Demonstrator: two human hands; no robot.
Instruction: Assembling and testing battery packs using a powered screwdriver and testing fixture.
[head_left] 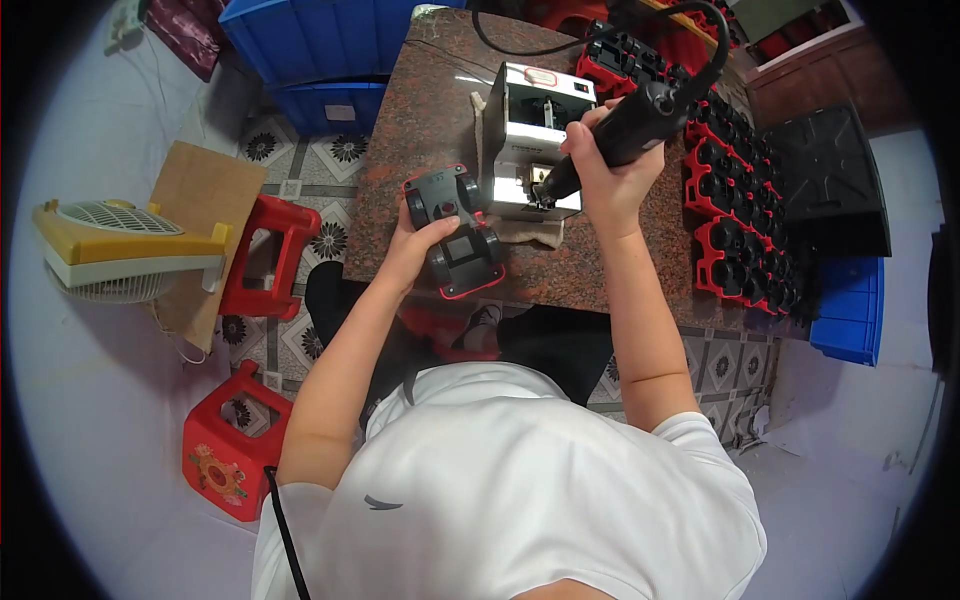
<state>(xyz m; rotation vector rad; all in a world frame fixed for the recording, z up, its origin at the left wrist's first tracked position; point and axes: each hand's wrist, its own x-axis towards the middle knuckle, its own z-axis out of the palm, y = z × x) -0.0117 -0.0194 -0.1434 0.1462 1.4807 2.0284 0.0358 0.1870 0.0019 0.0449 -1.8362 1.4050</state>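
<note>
My left hand (412, 248) grips a toy car chassis (462, 268), black with a red rim and black wheels, its underside turned up. It is held over the front edge of the speckled stone table (420, 130). In my right hand (615, 185) is a black electric screwdriver (638, 122), fingers wrapped round its body. Its tip points down to the left, at the front of a white and black screw feeder (512, 140). Whether a screw sits on the tip is too small to tell. A folded cloth (535, 232) lies under the feeder.
Rows of red and black car bodies (735, 190) fill the table's right side, beside a black crate (845, 180) and a blue bin (848, 318). A black cord (520, 48) arches overhead. To the left are blue crates (310, 45), red stools (225, 470) and a yellow fan (125, 225).
</note>
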